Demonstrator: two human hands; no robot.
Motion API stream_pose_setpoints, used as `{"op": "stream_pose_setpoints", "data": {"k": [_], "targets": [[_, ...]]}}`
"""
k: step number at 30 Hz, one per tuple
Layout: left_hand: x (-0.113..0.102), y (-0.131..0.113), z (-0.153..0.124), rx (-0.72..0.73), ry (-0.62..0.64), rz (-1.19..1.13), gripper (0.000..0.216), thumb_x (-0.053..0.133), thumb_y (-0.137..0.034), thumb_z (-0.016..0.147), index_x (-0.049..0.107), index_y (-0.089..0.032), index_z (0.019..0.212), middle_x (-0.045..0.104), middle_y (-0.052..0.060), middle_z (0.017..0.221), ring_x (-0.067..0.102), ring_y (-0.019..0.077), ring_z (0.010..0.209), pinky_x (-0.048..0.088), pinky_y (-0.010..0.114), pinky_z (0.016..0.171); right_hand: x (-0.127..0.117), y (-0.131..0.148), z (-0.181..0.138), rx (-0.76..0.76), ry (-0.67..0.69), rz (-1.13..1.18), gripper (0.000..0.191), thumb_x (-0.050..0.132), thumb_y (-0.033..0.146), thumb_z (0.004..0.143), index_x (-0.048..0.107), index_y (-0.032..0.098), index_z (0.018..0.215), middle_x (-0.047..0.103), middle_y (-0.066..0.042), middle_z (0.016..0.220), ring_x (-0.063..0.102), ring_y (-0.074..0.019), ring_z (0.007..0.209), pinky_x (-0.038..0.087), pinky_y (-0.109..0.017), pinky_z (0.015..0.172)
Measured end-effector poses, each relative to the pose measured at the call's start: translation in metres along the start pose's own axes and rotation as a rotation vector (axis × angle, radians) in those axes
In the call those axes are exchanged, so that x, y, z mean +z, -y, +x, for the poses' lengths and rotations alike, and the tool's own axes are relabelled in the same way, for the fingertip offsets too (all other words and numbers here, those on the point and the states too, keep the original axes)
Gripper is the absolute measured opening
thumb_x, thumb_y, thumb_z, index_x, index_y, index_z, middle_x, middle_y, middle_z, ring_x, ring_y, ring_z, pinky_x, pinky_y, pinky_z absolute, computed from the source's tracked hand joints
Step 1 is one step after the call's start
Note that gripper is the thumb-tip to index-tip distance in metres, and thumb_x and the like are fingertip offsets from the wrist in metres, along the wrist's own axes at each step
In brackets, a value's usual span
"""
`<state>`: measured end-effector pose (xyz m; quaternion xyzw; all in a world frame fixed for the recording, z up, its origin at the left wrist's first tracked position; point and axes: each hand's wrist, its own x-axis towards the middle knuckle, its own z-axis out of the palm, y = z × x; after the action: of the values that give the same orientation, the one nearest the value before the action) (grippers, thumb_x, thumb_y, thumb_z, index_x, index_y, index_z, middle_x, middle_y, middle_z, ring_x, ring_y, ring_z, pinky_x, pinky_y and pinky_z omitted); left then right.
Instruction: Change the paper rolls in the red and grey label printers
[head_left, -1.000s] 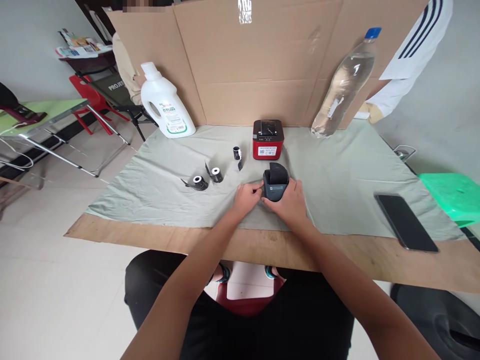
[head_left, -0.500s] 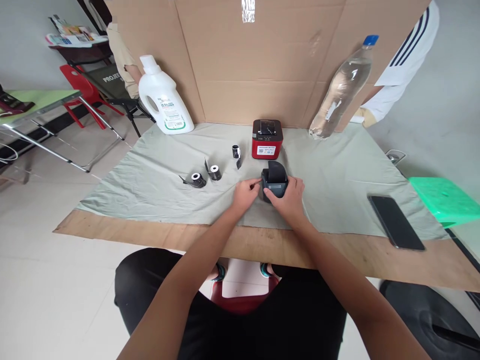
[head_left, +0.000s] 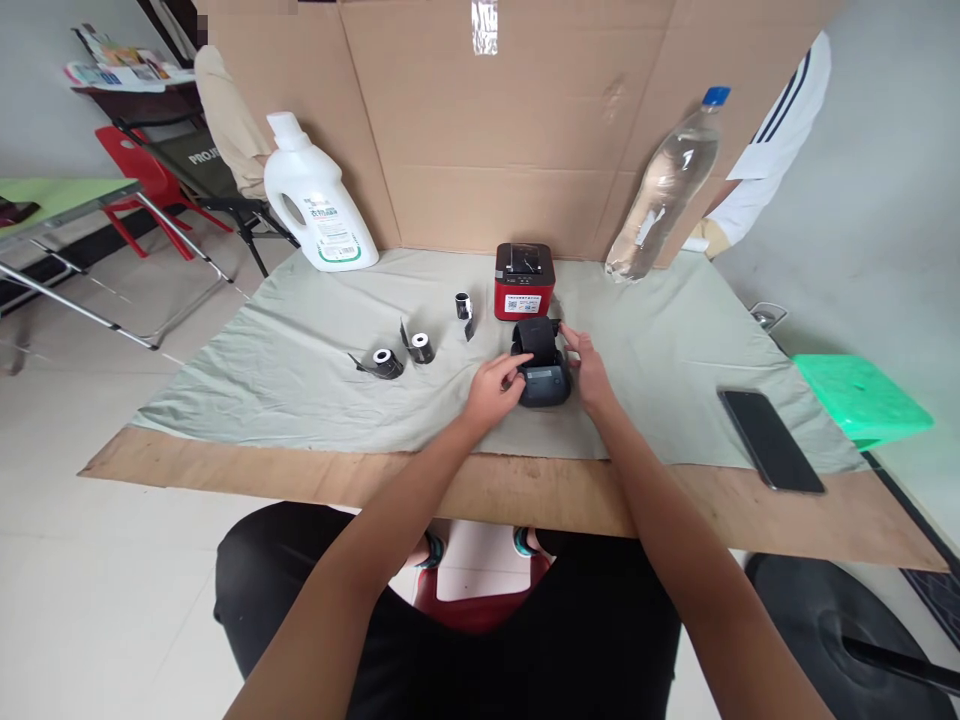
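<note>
A small black label printer (head_left: 541, 375) with its lid raised stands on the grey-green cloth (head_left: 285, 360) in the middle of the table. My left hand (head_left: 493, 392) rests against its left front, fingers curled on the body. On the printer's right side my right hand (head_left: 587, 364) has its fingers up by the open lid. A red printer (head_left: 524, 281) stands just behind. Three small black paper rolls (head_left: 384, 362) (head_left: 420, 346) (head_left: 463, 305) lie to the left.
A white detergent jug (head_left: 316, 212) and a clear water bottle (head_left: 663, 188) lean at the cardboard backing (head_left: 495, 130). A black phone (head_left: 769, 453) lies at the right on the wooden table edge (head_left: 525, 490). A person in white stands behind at the right. A green stool (head_left: 862, 400) stands beside the table.
My right hand has moved from gripping the printer's front to its right side near the lid. The left hand has shifted onto the front left. The view has drifted a little left.
</note>
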<state>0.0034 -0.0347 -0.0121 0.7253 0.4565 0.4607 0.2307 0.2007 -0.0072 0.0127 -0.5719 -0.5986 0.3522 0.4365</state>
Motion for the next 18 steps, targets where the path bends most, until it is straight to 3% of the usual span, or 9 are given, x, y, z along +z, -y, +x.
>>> {"op": "stream_pose_setpoints", "data": {"k": [2, 4, 6, 8, 9, 12, 15, 18], "targets": [[0.000, -0.001, -0.001, 0.036, 0.043, -0.018, 0.040, 0.052, -0.015, 0.092, 0.079, -0.021, 0.121, 0.056, -0.001, 0.075, 0.054, 0.0133, 0.070, 0.051, 0.025, 0.075, -0.007, 0.006, 0.013, 0.041, 0.047, -0.024, 0.078, 0.018, 0.066, 0.105, 0.060, 0.022, 0.152, 0.054, -0.010, 0.162, 0.060, -0.0267, 0.132, 0.048, -0.043, 0.107], [-0.001, -0.003, -0.001, 0.023, 0.006, -0.006, 0.041, 0.052, -0.016, 0.092, 0.077, -0.021, 0.124, 0.062, 0.002, 0.086, 0.059, 0.0142, 0.077, 0.052, 0.025, 0.074, -0.016, 0.015, 0.028, 0.070, 0.092, -0.060, 0.079, 0.023, 0.071, 0.103, 0.066, 0.022, 0.146, 0.059, -0.010, 0.158, 0.065, -0.0275, 0.123, 0.049, -0.044, 0.105], [-0.002, -0.003, 0.000, -0.022, -0.054, 0.015, 0.041, 0.054, -0.016, 0.091, 0.073, -0.022, 0.127, 0.068, 0.008, 0.112, 0.064, 0.0162, 0.091, 0.054, 0.025, 0.074, -0.024, 0.028, 0.043, 0.116, 0.158, -0.098, 0.076, 0.029, 0.074, 0.101, 0.072, 0.022, 0.137, 0.066, -0.011, 0.150, 0.069, -0.0266, 0.111, 0.051, -0.042, 0.098], [-0.002, -0.003, 0.000, -0.042, -0.033, 0.006, 0.037, 0.057, -0.016, 0.088, 0.073, -0.021, 0.121, 0.066, 0.011, 0.134, 0.066, 0.0174, 0.099, 0.056, 0.026, 0.077, -0.030, 0.044, 0.054, 0.183, 0.236, -0.136, 0.065, 0.039, 0.067, 0.101, 0.075, 0.020, 0.128, 0.074, -0.012, 0.138, 0.071, -0.0239, 0.098, 0.052, -0.037, 0.089], [-0.003, -0.003, 0.000, -0.035, 0.007, -0.010, 0.033, 0.057, -0.015, 0.088, 0.073, -0.021, 0.116, 0.067, 0.010, 0.134, 0.067, 0.0176, 0.098, 0.056, 0.027, 0.078, -0.033, 0.051, 0.059, 0.211, 0.274, -0.158, 0.056, 0.046, 0.060, 0.101, 0.077, 0.019, 0.123, 0.076, -0.012, 0.133, 0.071, -0.0223, 0.094, 0.051, -0.035, 0.084], [-0.004, -0.004, 0.000, 0.019, 0.085, -0.055, 0.019, 0.055, -0.015, 0.088, 0.071, -0.020, 0.098, 0.075, 0.008, 0.110, 0.069, 0.0189, 0.094, 0.056, 0.029, 0.081, -0.038, 0.068, 0.066, 0.219, 0.359, -0.261, 0.031, 0.058, 0.033, 0.094, 0.081, 0.016, 0.105, 0.081, -0.011, 0.113, 0.069, -0.0179, 0.081, 0.048, -0.030, 0.075], [-0.007, -0.007, -0.001, 0.080, 0.104, -0.060, 0.015, 0.053, -0.013, 0.088, 0.066, -0.021, 0.086, 0.078, 0.009, 0.106, 0.071, 0.0204, 0.098, 0.056, 0.033, 0.086, -0.040, 0.069, 0.071, 0.090, 0.427, -0.420, 0.025, 0.060, 0.021, 0.085, 0.083, 0.016, 0.093, 0.080, -0.007, 0.089, 0.066, -0.0173, 0.074, 0.048, -0.030, 0.073], [-0.008, -0.009, -0.002, 0.124, 0.137, -0.066, 0.016, 0.051, -0.012, 0.089, 0.060, -0.022, 0.080, 0.081, 0.009, 0.109, 0.071, 0.0194, 0.091, 0.056, 0.037, 0.091, -0.036, 0.059, 0.073, -0.076, 0.518, -0.551, 0.026, 0.065, 0.021, 0.080, 0.086, 0.021, 0.095, 0.079, -0.002, 0.088, 0.069, -0.0214, 0.084, 0.051, -0.032, 0.081]]}}
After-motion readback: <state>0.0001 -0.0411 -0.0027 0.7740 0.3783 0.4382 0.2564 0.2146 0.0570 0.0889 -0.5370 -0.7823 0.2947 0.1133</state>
